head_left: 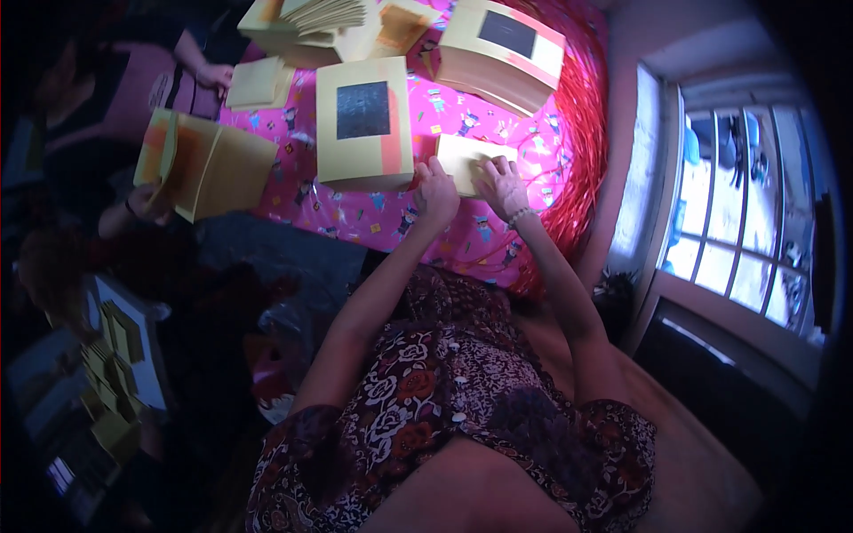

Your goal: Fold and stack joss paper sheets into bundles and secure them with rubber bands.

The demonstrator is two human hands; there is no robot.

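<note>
On the pink printed table cover, a small pale yellow stack of envelope-like paper (462, 153) lies between my hands. My left hand (437, 193) holds its near left corner, fingers bent along the edge. With fingers curled over the top and right side, my right hand (502, 186) grips the same stack; a beaded bracelet circles that wrist. Just left of my left hand stands a tall paper stack (398, 98) with a dark square and an orange stripe on top. Another such stack (462, 44) is beyond my hands, at the far right.
Red shiny strands (582, 133) hang along the table's right edge, beside a barred window (737, 204). At left, a co-worker's hand (151, 204) touches a tilted paper stack (233, 169); another hand (213, 75) rests by flat paper pieces (256, 84). Fanned paper (324, 19) sits at the back.
</note>
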